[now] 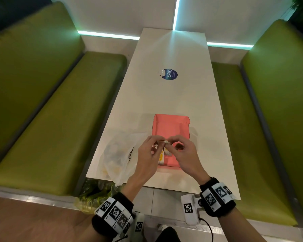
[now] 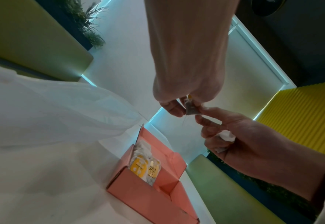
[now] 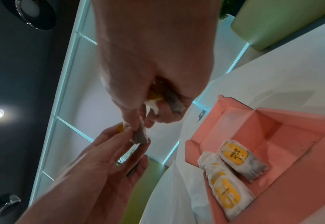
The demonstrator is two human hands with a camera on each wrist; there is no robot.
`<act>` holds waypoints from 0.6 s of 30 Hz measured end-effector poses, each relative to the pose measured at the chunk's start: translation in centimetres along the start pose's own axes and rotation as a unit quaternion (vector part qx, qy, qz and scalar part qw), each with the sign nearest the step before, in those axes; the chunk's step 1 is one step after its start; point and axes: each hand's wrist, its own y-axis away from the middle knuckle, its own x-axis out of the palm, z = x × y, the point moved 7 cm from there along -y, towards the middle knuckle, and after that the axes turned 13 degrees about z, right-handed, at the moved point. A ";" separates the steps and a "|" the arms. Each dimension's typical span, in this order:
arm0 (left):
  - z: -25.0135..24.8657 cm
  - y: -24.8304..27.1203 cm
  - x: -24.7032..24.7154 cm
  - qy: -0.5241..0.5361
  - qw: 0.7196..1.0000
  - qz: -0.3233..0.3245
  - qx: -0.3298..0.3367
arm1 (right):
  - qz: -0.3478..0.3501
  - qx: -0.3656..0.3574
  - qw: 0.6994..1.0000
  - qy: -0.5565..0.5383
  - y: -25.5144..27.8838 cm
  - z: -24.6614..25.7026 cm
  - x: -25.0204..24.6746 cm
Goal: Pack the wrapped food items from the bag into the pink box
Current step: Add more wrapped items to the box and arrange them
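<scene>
**Mostly a risk of dropping the packet short of the box**

Nearest to me, both hands meet above the near end of the pink box point(image 1: 166, 126). My left hand point(image 1: 148, 154) pinches one end of a small wrapped packet point(image 2: 190, 109) between thumb and fingertips, and my right hand point(image 1: 183, 154) pinches the other end while its lower fingers curl round a crumpled white wrapper or second packet point(image 2: 225, 137); I cannot tell which. As I judge it, the shared pinch is the weak point: if one hand lets go before the other has a firm hold, the packet could swing and fall outside the box rim, onto the surface point(image 1: 173, 95) or off its near edge.

Just below, two wrapped items with yellow labels point(image 3: 232, 168) already lie side by side at the near left of the box. Setting the next one down carelessly could knock them askew or leave it lying on top of them.

Left of the box, the thin white bag point(image 1: 117, 154) slumps against it and overhangs the near edge of the surface. A brush from my left wrist could drag it off, with whatever is left inside.

Farther off, the open lid lies flat, and a round blue sticker point(image 1: 170, 74) sits well clear.
</scene>
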 end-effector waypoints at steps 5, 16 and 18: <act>0.6 0.3 -0.4 0.070 0.997 0.040 -0.021 | -0.018 -0.029 0.999 0.009 0.3 0.8 -0.4; 0.7 -0.9 -0.5 0.118 0.988 0.061 -0.079 | -0.042 -0.024 0.999 -0.021 0.6 0.4 -0.4; 0.7 -0.8 -0.6 0.110 0.990 0.054 -0.074 | -0.017 -0.008 1.000 0.001 0.8 0.1 -0.1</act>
